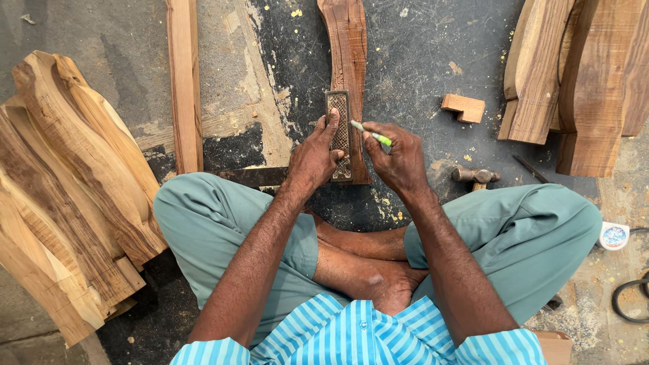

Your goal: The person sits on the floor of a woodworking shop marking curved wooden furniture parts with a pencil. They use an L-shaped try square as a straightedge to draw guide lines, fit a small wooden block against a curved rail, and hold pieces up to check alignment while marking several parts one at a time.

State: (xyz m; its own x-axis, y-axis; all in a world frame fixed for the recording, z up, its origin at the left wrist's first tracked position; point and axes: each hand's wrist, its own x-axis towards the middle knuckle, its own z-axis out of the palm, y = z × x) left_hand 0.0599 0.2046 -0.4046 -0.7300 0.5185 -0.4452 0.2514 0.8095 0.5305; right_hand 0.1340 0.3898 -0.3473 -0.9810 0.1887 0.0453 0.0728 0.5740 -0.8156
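A curved wooden piece [348, 61] is laid flat on the dark floor, straight ahead of the crossed legs, so that's the landmark here. A rectangular patterned template [339, 135] is pressed onto its near end by the left hand [312, 161]: the fingers are spread narrow, thumb stretched up along the template's left edge, the rest curled over its lower part. Just right of the template, a green pencil [372, 134] is pinched in the right hand [400, 159], fingers closed tight around it, tip pointed at the template's right edge. A small wood block [464, 107] is seen well right of the curved piece, a hammer [475, 176] nearer the knee. Shaped wooden blanks [74, 182] are stacked far left of it.
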